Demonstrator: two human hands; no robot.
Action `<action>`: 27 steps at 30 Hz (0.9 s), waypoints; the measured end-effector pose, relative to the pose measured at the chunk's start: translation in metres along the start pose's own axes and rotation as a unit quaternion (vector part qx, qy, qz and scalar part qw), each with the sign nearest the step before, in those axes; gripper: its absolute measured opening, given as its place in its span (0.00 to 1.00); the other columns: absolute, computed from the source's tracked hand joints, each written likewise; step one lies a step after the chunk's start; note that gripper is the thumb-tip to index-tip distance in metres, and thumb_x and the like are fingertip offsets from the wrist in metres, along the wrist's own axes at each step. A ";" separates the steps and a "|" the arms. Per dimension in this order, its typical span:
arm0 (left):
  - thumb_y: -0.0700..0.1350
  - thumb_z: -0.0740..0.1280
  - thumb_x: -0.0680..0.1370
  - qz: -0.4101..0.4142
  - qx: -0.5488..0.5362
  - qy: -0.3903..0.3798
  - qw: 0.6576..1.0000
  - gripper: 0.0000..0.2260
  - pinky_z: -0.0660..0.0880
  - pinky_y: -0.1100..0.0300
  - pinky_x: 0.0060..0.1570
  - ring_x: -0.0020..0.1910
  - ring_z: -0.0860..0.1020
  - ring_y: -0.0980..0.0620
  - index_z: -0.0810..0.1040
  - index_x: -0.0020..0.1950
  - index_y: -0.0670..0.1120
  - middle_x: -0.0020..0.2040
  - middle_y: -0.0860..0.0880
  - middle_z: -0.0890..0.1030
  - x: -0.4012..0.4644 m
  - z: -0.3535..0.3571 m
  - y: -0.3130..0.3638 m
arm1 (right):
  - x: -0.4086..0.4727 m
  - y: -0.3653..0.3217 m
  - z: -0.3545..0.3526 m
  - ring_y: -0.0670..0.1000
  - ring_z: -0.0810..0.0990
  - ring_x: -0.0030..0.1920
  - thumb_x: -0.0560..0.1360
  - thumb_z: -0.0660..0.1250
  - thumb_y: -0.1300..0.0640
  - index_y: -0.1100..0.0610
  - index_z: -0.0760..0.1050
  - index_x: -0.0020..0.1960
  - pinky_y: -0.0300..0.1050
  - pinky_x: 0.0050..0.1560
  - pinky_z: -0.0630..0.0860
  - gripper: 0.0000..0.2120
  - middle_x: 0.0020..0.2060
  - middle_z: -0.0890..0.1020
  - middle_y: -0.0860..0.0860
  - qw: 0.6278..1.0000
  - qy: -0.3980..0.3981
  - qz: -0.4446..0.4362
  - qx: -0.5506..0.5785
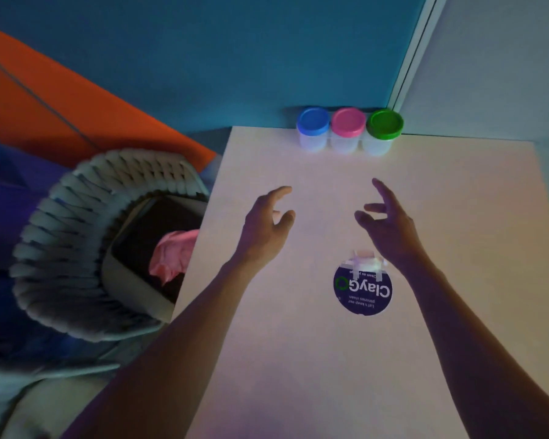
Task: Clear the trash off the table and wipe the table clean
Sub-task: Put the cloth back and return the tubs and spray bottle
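Hovered over the tabletop (441, 312), left hand (263, 226) and right hand (390, 226), each grip spread, holding nothing. Lay crumpled in the bin (133, 280) beside the tabletop's left edge, pink trash (171, 255). Stood along the far edge, three lidded tubs (349, 131).

Three lidded tubs (349, 131) stand in a row along the far edge of the worktop (457, 248). A round sticker (363, 291) lies nearer, toward the centre. Left of the worktop stands a bin (133, 248) holding a crumpled cloth (171, 255).

Three tubs (349, 131) block table (457, 343) far edge (sticker (363, 291) flat).
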State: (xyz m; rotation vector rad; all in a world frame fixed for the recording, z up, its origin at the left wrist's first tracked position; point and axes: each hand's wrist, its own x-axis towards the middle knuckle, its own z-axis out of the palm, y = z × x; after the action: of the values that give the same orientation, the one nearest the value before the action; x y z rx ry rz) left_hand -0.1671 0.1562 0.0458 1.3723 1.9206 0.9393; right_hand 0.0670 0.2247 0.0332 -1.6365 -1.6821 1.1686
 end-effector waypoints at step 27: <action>0.49 0.66 0.73 -0.187 -0.049 0.221 0.956 0.23 0.77 0.56 0.57 0.54 0.81 0.50 0.77 0.68 0.50 0.60 0.46 0.81 -0.337 -0.292 -0.225 | -0.255 -0.176 0.378 0.52 0.82 0.51 0.76 0.71 0.58 0.53 0.74 0.69 0.31 0.43 0.71 0.22 0.56 0.81 0.50 0.927 -0.303 -0.206 -0.083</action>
State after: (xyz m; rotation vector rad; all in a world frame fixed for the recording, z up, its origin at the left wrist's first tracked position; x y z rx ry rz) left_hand -0.4208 -0.2739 0.0516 0.7360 2.3160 1.1972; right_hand -0.3067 -0.0894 0.0451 -0.9597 -2.4169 1.4213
